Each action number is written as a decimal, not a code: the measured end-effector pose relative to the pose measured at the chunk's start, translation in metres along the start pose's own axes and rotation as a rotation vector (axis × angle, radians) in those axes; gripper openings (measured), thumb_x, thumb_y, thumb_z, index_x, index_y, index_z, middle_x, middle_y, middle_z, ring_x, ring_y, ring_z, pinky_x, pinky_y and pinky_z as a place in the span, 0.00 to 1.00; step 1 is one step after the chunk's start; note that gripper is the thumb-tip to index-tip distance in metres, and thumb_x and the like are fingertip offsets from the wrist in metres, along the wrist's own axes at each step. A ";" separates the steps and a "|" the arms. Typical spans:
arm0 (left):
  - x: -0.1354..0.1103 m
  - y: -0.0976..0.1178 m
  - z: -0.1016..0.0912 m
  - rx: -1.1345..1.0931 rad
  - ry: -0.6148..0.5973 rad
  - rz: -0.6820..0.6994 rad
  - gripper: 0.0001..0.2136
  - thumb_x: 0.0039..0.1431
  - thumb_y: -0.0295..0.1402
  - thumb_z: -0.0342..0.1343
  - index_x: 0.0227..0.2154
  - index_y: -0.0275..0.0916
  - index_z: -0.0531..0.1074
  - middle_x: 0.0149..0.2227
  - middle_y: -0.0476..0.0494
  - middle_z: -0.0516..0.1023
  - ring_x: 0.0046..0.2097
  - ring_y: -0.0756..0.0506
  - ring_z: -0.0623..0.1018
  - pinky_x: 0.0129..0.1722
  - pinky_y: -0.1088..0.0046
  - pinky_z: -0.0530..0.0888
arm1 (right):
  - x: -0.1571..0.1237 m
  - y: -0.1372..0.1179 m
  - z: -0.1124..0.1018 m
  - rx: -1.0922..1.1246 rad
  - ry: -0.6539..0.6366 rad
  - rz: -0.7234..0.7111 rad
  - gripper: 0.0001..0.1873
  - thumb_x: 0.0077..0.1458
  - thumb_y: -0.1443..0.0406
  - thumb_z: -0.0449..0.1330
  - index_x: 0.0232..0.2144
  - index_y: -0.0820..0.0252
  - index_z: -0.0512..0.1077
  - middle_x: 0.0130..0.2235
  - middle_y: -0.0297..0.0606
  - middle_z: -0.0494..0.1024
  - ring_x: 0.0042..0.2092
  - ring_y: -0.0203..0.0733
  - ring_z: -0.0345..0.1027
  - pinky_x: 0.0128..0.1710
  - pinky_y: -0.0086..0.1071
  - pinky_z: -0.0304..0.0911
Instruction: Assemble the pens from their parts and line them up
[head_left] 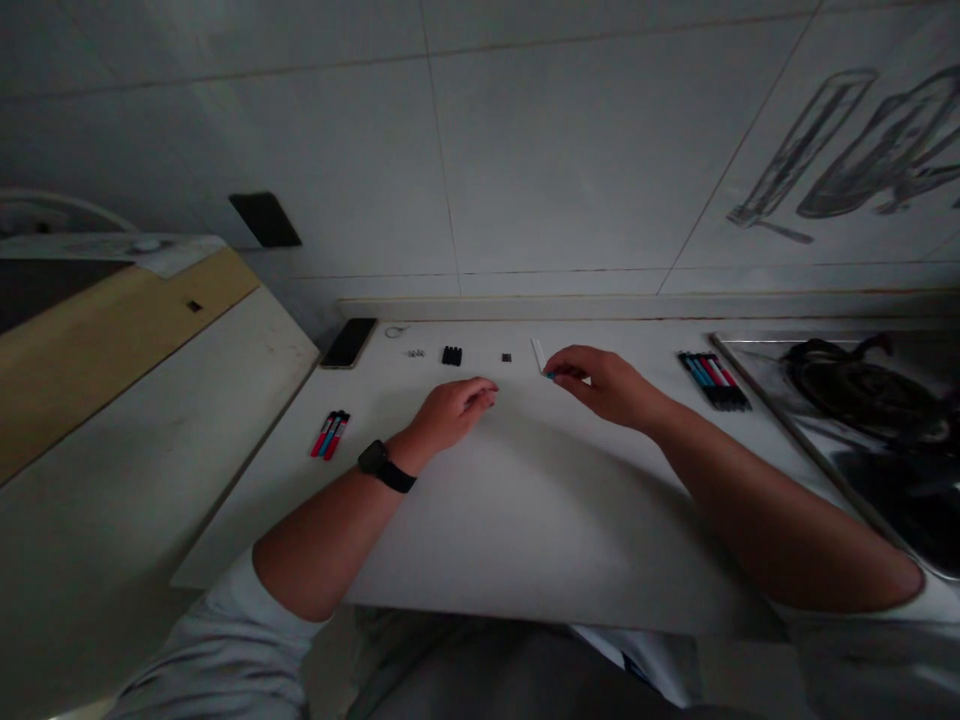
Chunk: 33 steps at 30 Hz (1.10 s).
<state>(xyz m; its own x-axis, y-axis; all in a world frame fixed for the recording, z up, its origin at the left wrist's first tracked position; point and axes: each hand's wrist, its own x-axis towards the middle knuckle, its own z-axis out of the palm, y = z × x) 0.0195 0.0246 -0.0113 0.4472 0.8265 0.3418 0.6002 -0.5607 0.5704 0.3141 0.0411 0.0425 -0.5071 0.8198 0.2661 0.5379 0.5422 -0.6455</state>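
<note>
My left hand (452,410) rests on the white countertop (525,500) with its fingers curled together; what they hold, if anything, is too small to see. A black watch (385,466) is on that wrist. My right hand (604,383) pinches a small blue piece (551,376) at its fingertips, right beside a short white tube (538,354) lying on the counter. Small black parts (451,355) and a tiny black piece (507,357) lie just beyond both hands.
A row of several pens (713,379) lies to the right, next to a metal sink (862,420) holding a dark tangle. Three red and blue pens (331,434) lie at left. A phone (349,342) and small springs (415,352) sit near the wall.
</note>
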 end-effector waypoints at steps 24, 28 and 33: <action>0.006 -0.092 -0.063 0.407 0.345 -0.337 0.17 0.64 0.32 0.60 0.55 0.41 0.73 0.42 0.42 0.80 0.40 0.43 0.77 0.46 0.65 0.74 | -0.004 0.029 0.005 -0.594 -0.378 0.141 0.12 0.62 0.61 0.62 0.46 0.57 0.78 0.48 0.45 0.81 0.47 0.50 0.75 0.44 0.37 0.66; 0.008 -0.105 -0.059 0.547 0.306 -0.334 0.18 0.63 0.31 0.60 0.56 0.40 0.74 0.50 0.35 0.76 0.52 0.37 0.74 0.56 0.58 0.70 | -0.002 0.027 0.005 -0.572 -0.309 0.121 0.13 0.64 0.59 0.60 0.48 0.57 0.78 0.48 0.45 0.80 0.47 0.49 0.75 0.45 0.36 0.66; 0.012 -0.111 -0.047 0.597 0.283 -0.328 0.18 0.64 0.31 0.59 0.57 0.43 0.77 0.61 0.33 0.69 0.62 0.32 0.67 0.62 0.51 0.65 | 0.011 0.017 0.007 -0.543 -0.229 0.073 0.12 0.65 0.59 0.59 0.46 0.57 0.78 0.46 0.45 0.80 0.45 0.47 0.75 0.45 0.36 0.66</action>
<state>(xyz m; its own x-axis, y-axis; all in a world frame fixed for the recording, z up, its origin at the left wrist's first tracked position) -0.0728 0.0987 -0.0352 0.0432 0.8924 0.4491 0.9684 -0.1478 0.2007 0.3127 0.0583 0.0290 -0.5554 0.8309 0.0344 0.8140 0.5517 -0.1817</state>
